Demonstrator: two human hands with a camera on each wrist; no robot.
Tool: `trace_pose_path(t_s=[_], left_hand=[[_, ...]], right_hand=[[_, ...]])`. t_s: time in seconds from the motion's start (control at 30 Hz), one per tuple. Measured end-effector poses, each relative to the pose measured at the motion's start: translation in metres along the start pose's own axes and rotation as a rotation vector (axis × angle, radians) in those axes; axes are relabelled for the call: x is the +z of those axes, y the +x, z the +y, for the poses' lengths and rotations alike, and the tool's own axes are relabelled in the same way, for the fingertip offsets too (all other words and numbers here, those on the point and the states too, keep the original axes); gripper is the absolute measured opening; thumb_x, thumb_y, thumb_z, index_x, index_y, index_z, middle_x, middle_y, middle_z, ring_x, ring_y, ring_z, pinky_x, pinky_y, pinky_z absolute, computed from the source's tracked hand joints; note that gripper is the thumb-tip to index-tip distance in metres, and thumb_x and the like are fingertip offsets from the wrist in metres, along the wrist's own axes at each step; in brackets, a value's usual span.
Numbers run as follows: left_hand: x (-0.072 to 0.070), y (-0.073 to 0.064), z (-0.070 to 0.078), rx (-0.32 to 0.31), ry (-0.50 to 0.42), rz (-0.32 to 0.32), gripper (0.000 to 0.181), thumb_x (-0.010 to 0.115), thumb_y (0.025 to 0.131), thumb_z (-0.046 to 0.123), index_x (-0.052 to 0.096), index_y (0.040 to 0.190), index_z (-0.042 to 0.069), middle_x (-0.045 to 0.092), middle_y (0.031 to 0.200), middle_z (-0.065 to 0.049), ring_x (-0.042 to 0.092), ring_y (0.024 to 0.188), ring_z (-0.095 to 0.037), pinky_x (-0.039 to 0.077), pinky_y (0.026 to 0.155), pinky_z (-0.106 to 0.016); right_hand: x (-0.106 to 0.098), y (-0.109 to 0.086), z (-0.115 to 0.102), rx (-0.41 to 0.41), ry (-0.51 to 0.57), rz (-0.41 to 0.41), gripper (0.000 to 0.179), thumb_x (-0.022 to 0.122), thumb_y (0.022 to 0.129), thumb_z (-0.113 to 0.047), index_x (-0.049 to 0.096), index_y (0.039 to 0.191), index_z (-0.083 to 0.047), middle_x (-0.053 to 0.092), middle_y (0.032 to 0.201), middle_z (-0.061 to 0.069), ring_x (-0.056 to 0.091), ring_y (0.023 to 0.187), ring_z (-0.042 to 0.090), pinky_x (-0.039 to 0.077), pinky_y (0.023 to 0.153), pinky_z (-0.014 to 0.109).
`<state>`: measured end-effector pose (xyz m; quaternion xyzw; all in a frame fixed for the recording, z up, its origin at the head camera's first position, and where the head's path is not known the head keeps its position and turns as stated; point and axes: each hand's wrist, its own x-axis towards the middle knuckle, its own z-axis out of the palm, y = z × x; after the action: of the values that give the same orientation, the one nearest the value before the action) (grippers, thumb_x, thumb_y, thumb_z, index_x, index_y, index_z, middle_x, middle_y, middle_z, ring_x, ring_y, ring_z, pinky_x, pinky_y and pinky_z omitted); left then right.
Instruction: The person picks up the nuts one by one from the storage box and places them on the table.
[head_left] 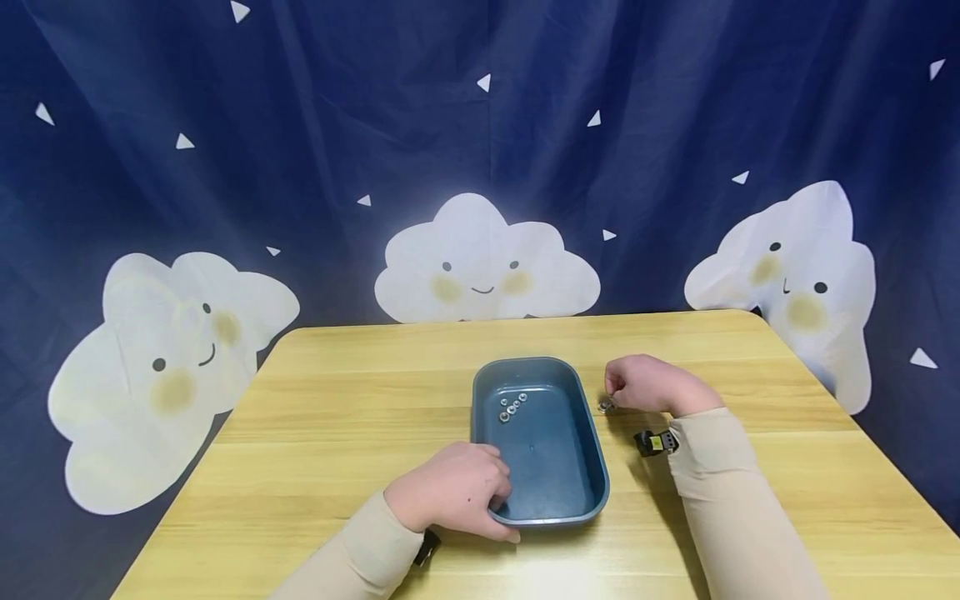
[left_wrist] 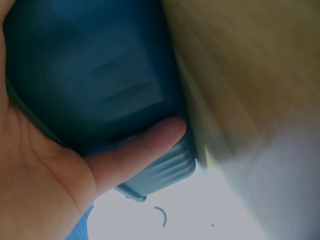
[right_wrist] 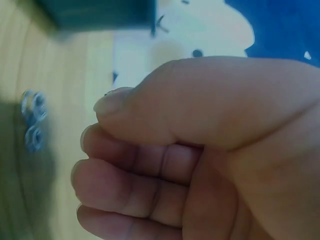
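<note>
A dark blue-grey plastic tray (head_left: 540, 467) stands on the table, with several small metal nuts (head_left: 512, 409) lying toward its far left part. My left hand (head_left: 453, 487) grips the tray's near left corner, fingers over the rim; in the left wrist view, the thumb lies along the outer wall. Right of the tray, my right hand (head_left: 652, 385) hovers over a few shiny metal nuts (right_wrist: 34, 120) on the table. Its fingers are curled, and the thumb (right_wrist: 117, 107) is close against them. Whether something small sits between the fingertips is hidden.
The light wooden table (head_left: 337, 417) reaches back to a dark blue curtain (head_left: 322, 100) with white cloud figures. A black wrist device (head_left: 655, 443) hangs under the right sleeve, near the tray's right side.
</note>
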<state>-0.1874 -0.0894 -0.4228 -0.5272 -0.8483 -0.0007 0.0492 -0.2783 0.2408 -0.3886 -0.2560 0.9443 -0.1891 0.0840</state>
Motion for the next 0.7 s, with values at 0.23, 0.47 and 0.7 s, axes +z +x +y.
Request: trace_pose_path(t_s=[0.23, 0.47, 0.7], left_hand=[[0.002, 0.000, -0.001, 0.002, -0.003, 0.010, 0.056, 0.074, 0.076, 0.068, 0.042, 0.052, 0.028, 0.033, 0.059, 0.021, 0.037, 0.063, -0.001, 0.031, 0.060, -0.016], [0.002, 0.000, -0.001, -0.001, -0.006, -0.002, 0.055, 0.072, 0.077, 0.068, 0.043, 0.053, 0.028, 0.035, 0.060, 0.022, 0.037, 0.063, -0.002, 0.031, 0.060, -0.016], [0.002, 0.000, -0.001, -0.002, -0.014, -0.007, 0.055, 0.073, 0.077, 0.068, 0.043, 0.053, 0.029, 0.035, 0.060, 0.022, 0.036, 0.063, -0.001, 0.030, 0.060, -0.015]], right_hand=[[0.007, 0.000, 0.014, 0.058, 0.003, -0.037, 0.012, 0.062, 0.081, -0.002, 0.061, 0.079, -0.014, 0.056, 0.076, -0.004, 0.051, 0.072, 0.015, 0.041, 0.068, 0.034], [0.014, 0.000, 0.022, 0.146, 0.066, -0.072, 0.015, 0.058, 0.078, 0.003, 0.060, 0.079, -0.012, 0.055, 0.075, 0.000, 0.050, 0.069, 0.018, 0.039, 0.064, 0.034], [0.021, 0.005, 0.026, 0.134, 0.035, -0.062, 0.015, 0.058, 0.078, 0.002, 0.060, 0.078, -0.012, 0.053, 0.074, -0.001, 0.049, 0.069, 0.018, 0.037, 0.065, 0.033]])
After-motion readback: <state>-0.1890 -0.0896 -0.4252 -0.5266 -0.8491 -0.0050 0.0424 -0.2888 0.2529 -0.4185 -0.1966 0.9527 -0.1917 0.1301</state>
